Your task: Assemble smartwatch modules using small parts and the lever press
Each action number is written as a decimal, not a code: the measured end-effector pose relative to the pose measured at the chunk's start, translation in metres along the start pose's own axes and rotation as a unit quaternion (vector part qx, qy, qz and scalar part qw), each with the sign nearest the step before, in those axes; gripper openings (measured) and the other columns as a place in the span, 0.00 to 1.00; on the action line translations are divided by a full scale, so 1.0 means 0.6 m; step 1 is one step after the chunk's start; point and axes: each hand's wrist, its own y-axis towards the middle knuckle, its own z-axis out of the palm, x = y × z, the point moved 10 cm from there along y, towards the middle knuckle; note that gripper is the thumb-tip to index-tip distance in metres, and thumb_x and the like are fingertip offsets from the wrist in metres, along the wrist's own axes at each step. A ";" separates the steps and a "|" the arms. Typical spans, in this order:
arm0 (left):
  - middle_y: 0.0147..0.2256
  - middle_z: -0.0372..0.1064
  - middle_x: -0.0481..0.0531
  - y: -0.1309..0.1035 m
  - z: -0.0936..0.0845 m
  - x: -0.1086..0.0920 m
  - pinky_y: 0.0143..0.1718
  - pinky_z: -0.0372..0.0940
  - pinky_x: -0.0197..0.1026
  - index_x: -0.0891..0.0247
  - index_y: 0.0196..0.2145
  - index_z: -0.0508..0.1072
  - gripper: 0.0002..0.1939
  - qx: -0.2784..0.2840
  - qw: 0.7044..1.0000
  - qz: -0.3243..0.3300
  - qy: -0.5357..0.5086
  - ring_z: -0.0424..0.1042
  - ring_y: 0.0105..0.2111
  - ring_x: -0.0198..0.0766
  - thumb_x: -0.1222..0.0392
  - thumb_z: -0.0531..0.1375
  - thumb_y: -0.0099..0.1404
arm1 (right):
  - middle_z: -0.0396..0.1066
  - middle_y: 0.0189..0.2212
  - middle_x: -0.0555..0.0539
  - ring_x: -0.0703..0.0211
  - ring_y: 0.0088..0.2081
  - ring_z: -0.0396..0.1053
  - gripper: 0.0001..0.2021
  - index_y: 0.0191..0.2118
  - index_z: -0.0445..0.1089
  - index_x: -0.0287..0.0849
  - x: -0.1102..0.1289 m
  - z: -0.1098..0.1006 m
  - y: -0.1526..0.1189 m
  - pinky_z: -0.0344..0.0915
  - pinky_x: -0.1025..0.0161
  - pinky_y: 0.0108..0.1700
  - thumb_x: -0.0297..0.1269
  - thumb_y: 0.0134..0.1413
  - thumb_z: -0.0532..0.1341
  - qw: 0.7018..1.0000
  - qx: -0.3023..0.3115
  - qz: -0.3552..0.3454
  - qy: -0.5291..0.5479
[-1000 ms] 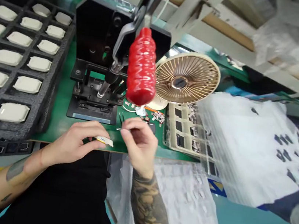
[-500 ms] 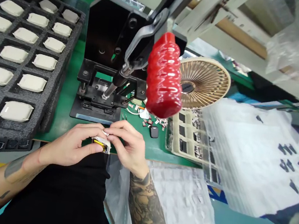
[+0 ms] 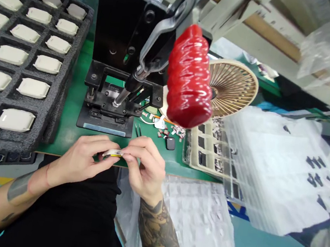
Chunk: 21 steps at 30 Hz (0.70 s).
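Note:
Between my two hands, just in front of the bench edge, is a small white watch-like case (image 3: 113, 153) with a yellow part along its underside. My left hand (image 3: 87, 154) grips its left side between thumb and fingers. At the case's right end, my right hand (image 3: 144, 165) is closed in a pinch; whether a tiny part sits between those fingertips is hidden. Behind the hands stands a black hand press (image 3: 109, 103) with a red ribbed handle (image 3: 190, 78). Tweezers (image 3: 138, 130) and a small black square piece (image 3: 170, 143) lie beyond my right hand.
At left, a dark foam tray (image 3: 52, 95) holds several white cases and a purple one. Small connectors (image 3: 163, 133) lie scattered on the green bench. A beige fan (image 3: 234, 88) stands behind a compartment box (image 3: 193, 143). Plastic sheets (image 3: 275, 167) with black pieces are at right.
The case has been turned in my hands so its edge now faces me, and its yellow inside shows less. My right fingers have moved slightly right and now pinch at the case's end.

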 end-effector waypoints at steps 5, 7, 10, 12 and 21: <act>0.32 0.66 0.46 0.002 0.002 0.001 0.35 0.59 0.39 0.62 0.40 0.78 0.07 0.018 1.000 -0.008 0.019 0.65 0.31 0.34 0.62 0.64 0.80 | 0.77 0.39 0.46 0.56 0.41 0.77 0.10 0.46 0.81 0.48 -0.011 0.010 -0.003 0.77 0.56 0.42 0.25 0.72 0.66 0.999 0.019 0.012 -0.037; 0.31 0.65 0.45 0.002 0.003 0.008 0.35 0.58 0.40 0.62 0.37 0.76 0.10 0.026 0.999 -0.028 0.008 0.64 0.31 0.34 0.61 0.63 0.81 | 0.79 0.42 0.45 0.55 0.43 0.78 0.11 0.50 0.82 0.49 -0.009 0.010 -0.004 0.78 0.55 0.44 0.25 0.72 0.66 0.998 0.019 -0.008 -0.057; 0.30 0.63 0.44 0.000 0.002 0.026 0.35 0.57 0.40 0.61 0.34 0.71 0.15 0.028 0.996 -0.076 -0.039 0.62 0.31 0.34 0.57 0.62 0.82 | 0.82 0.49 0.41 0.48 0.48 0.81 0.19 0.64 0.77 0.50 0.004 0.019 -0.008 0.80 0.48 0.49 0.33 0.72 0.70 0.992 0.048 -0.071 -0.091; 0.30 0.62 0.44 -0.003 0.000 0.038 0.34 0.56 0.40 0.61 0.35 0.71 0.16 0.029 0.991 -0.107 -0.074 0.60 0.30 0.35 0.54 0.61 0.83 | 0.83 0.52 0.39 0.44 0.51 0.81 0.28 0.71 0.71 0.49 0.010 0.030 -0.013 0.81 0.45 0.50 0.38 0.70 0.73 0.982 0.075 -0.106 -0.135; 0.29 0.62 0.44 -0.008 -0.007 0.049 0.33 0.57 0.39 0.62 0.35 0.73 0.18 0.037 0.986 -0.119 -0.109 0.59 0.30 0.33 0.50 0.60 0.84 | 0.84 0.49 0.38 0.45 0.51 0.83 0.24 0.66 0.73 0.38 0.029 0.046 -0.014 0.85 0.48 0.51 0.37 0.70 0.73 0.960 0.076 -0.191 -0.189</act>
